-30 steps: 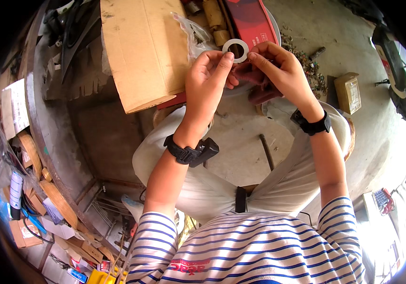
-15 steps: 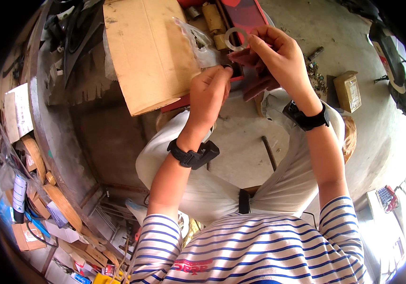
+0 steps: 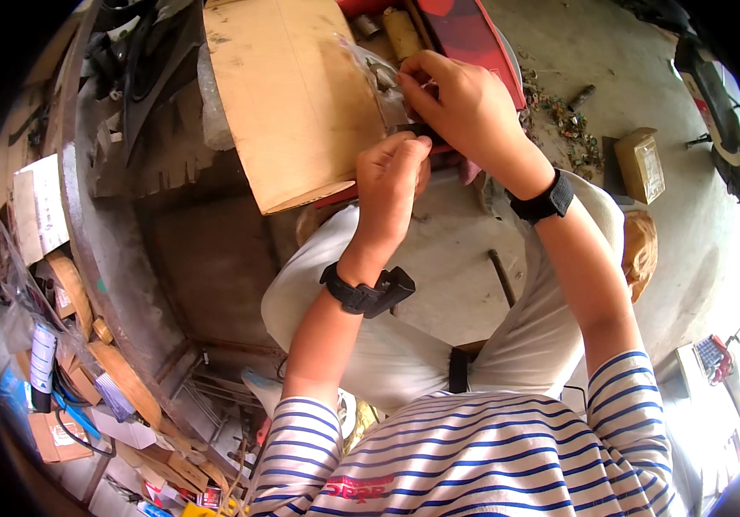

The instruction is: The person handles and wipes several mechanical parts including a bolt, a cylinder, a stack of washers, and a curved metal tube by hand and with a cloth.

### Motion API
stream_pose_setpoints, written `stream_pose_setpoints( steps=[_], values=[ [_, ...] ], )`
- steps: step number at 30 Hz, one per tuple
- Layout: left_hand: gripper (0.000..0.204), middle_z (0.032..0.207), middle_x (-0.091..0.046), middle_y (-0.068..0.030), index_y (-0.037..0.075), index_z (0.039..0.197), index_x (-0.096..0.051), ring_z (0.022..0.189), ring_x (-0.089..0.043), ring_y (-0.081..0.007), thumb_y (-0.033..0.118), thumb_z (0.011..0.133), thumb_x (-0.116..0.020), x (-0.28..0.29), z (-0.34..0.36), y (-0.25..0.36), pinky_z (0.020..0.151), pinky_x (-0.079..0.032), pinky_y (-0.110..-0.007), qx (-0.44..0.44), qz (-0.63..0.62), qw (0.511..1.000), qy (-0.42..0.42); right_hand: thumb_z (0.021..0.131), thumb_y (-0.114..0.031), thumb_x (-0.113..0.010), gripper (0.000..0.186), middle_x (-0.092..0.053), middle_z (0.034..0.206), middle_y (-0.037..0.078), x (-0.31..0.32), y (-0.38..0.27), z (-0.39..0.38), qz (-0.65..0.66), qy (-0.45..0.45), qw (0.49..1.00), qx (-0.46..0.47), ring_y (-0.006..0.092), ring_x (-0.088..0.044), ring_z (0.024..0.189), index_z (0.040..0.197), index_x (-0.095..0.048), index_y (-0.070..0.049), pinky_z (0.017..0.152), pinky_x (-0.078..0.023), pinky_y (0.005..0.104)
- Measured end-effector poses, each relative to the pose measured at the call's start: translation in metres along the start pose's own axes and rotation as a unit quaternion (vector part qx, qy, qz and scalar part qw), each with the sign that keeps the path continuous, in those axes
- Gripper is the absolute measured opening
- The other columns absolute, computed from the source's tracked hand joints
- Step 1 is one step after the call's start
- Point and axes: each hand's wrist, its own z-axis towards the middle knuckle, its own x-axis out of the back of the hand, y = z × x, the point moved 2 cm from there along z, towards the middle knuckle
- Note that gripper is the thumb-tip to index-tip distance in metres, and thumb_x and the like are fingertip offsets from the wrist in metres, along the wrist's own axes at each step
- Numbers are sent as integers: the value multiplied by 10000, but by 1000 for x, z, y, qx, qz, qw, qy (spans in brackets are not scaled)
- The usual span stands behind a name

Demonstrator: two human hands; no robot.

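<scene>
My left hand [image 3: 391, 177] is closed in a pinch at the near edge of an open red box [image 3: 473, 43]. A small dark piece [image 3: 417, 131] shows at its fingertips, too covered to name. My right hand [image 3: 465, 112] reaches over the box with thumb and fingers drawn together beside a clear plastic bag [image 3: 378, 73]. Whatever its fingertips hold is hidden. Inside the box lie a tan cylinder [image 3: 402, 34] and a grey metal piece [image 3: 368, 26]. A brown cardboard flap [image 3: 292, 103] covers the left side.
A small cardboard carton [image 3: 640, 164] stands on the concrete floor to the right, near scattered small bits [image 3: 572, 125]. A dark rod [image 3: 502, 277] lies between my knees. At left runs a metal frame edge [image 3: 85, 215], with wooden pieces and boxes [image 3: 120, 379] beyond it.
My right hand has moved left and down over the box. The pale ring it pinched is now out of sight. The maroon material below that hand is mostly hidden. The whole view has shifted slightly.
</scene>
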Motion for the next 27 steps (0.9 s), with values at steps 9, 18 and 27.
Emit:
stream_pose_setpoints(
  steps=[9,18,27],
  values=[
    [376,492,-284,59,112,557,-316,438,-244,-40,125,887,-495,-1,-3,8,424,-187,-238,12,2,999,-37,858,-276,-559,192,-658,738,86,-20,-1,3,-95,-57,994,-4,308,-638,656,931,-666,-133,560,-510,411],
    [381,435,-254,19,127,503,-266,407,-186,-86,182,842,-431,11,-2,11,430,-178,-268,-16,-118,989,-85,831,-182,-571,132,-655,805,107,16,0,4,-34,-14,999,-12,330,-628,741,896,-637,-87,628,-505,406],
    [387,434,-263,21,141,492,-271,411,-195,-94,214,842,-420,12,1,5,428,-172,-274,-39,-146,982,-115,769,-176,-640,98,-639,788,73,5,-4,-26,-264,-189,946,14,276,-661,671,814,-663,-93,567,-521,364]
  ],
)
